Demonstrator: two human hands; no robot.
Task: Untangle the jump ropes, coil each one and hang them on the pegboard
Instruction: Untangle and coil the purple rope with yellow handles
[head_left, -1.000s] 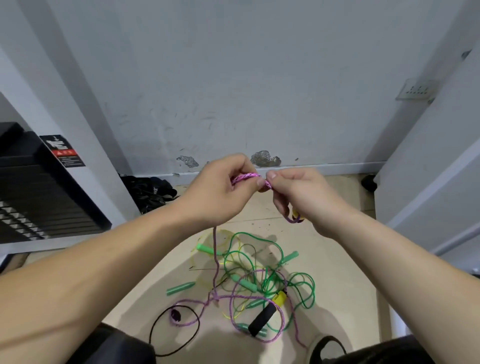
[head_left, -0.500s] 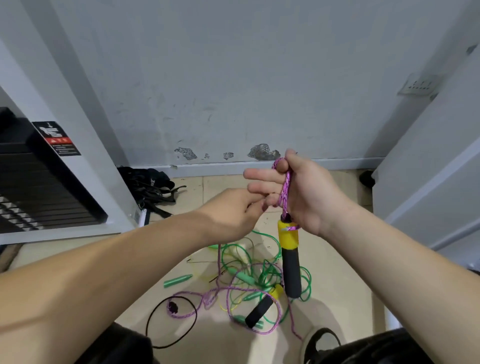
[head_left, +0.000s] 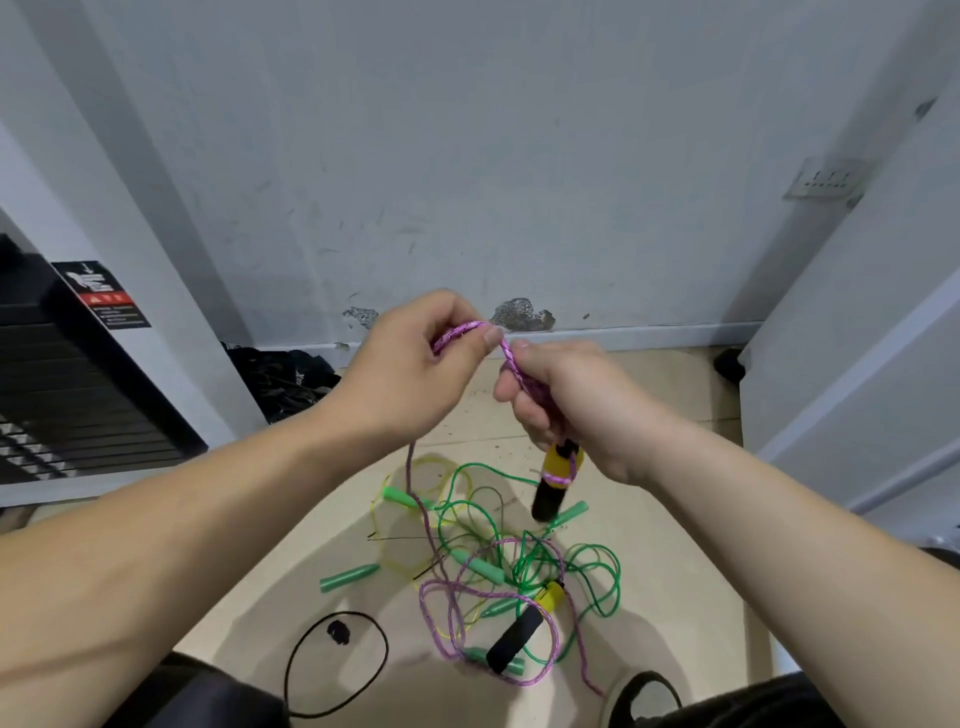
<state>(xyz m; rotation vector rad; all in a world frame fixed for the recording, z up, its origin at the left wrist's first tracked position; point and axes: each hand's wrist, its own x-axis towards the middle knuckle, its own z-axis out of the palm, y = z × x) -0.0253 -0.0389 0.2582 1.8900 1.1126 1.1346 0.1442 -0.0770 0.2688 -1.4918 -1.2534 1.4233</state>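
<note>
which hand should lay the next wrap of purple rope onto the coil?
Probably the left hand: it pinches the free run of the purple rope, whose slack trails down to the floor pile. The right hand is occupied gripping the coil, with the yellow-and-black handle hanging below it.

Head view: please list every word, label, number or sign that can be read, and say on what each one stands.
Black and red warning sticker on the black slatted machine at left: it shows white pictures and lines of print, too small and blurred to read.
Black fabric bundle by the wall: one small white mark, not readable.
Nothing else carries text.
</note>
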